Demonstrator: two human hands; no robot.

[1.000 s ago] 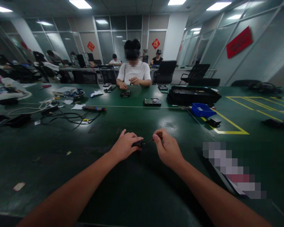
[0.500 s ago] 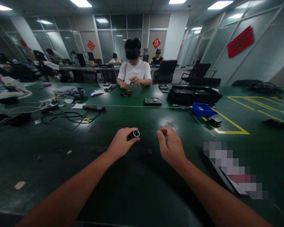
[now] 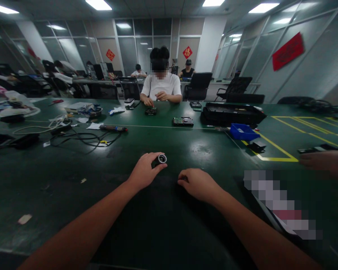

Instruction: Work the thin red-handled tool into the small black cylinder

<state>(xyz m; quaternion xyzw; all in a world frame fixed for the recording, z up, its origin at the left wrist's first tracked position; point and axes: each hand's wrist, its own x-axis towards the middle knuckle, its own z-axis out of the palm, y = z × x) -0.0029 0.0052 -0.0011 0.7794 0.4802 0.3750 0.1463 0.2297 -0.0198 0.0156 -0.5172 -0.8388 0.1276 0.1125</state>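
Observation:
My left hand [image 3: 143, 170] is closed around a short black flashlight [image 3: 162, 159]. The flashlight's open, silver-rimmed end faces me, and some of its inside shows. To the right and slightly nearer, my right hand [image 3: 198, 183] is low over the table, palm down. Its fingers are curled together at the table surface, and whatever is between them is hidden. The two hands are a short gap apart.
A pixelated flat item [image 3: 278, 206] lies to the right. Another person's hand [image 3: 323, 163] reaches in there with a dark object [image 3: 322, 149]. Farther off are a circuit-board device [image 3: 183, 121], a blue bin [image 3: 243, 132], a black tray [image 3: 232, 114] and cables [image 3: 73, 138].
My right hand has turned palm down and moved left and down to where a small dark round piece lay, covering it. Another person's hand has entered at the right. My left hand stays put.

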